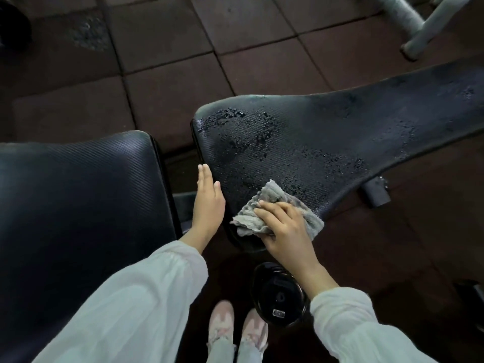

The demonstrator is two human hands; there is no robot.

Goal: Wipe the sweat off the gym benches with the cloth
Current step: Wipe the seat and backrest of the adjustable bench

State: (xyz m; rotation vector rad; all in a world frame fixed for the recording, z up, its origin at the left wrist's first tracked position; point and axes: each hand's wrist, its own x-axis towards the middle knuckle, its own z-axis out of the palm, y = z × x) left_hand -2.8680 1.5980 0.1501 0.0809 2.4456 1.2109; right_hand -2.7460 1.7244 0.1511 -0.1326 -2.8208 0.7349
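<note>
A long black bench pad point(327, 132) runs from the centre to the upper right, and its textured surface is beaded with wet droplets. My right hand point(284, 231) presses a crumpled grey cloth point(264, 213) onto the pad's near corner, fingers curled over it. My left hand point(208, 203) lies flat and open along the pad's left edge, holding nothing. To the left stands a second black pad point(78, 195), dry-looking, separated from the wet one by a narrow gap.
Dark rubber floor tiles point(162, 48) surround the benches. A black round wheel or cap point(279, 294) of the bench frame sits by my pink shoes point(235, 326). A pale metal frame leg point(429, 24) stands at the upper right. A black tube end point(377, 193) juts under the pad.
</note>
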